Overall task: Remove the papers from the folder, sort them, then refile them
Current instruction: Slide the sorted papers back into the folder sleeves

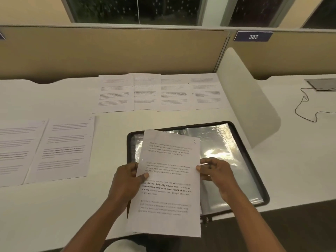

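On white desk, papers, folder, beige partition

White desk carries loose printed sheets and an open folder

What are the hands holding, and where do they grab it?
Both hold one printed sheet over the open folder. The left hand pinches its left edge, the right hand its right edge, about halfway up.
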A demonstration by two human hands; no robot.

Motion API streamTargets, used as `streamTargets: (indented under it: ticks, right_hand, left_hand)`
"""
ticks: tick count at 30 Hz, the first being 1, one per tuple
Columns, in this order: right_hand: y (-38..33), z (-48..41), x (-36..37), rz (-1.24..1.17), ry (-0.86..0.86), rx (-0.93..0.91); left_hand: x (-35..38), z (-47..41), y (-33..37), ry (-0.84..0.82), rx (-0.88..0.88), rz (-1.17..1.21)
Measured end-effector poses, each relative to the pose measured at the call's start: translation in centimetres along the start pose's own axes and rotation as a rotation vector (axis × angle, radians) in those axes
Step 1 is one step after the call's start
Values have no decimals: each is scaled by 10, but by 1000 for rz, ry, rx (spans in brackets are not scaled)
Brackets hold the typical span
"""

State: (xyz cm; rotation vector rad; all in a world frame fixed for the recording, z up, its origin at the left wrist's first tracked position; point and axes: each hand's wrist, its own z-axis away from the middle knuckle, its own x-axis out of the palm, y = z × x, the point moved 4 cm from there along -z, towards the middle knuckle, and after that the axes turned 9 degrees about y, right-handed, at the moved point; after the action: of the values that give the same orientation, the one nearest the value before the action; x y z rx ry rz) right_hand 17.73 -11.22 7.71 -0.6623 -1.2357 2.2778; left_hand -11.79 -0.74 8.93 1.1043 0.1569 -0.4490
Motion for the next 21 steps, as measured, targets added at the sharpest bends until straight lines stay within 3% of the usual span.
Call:
streamTargets:
  ticks: [8,13,16,21]
  right_hand:
    - [-68,-76,-24,252,-105,-181]
    - [-115,-126,-23,632,-200,-350]
    - [-132,-154,-19,820,-301,-371]
    - [-149,-178,4,935,-552,-385]
  left_hand:
    - [41,-22,24,-59,10,-4]
    - [70,-49,40,-63,13,-24]
    - [85,-60,48,-69,14,-45]
    - [103,-67,58,-58,-11,-78]
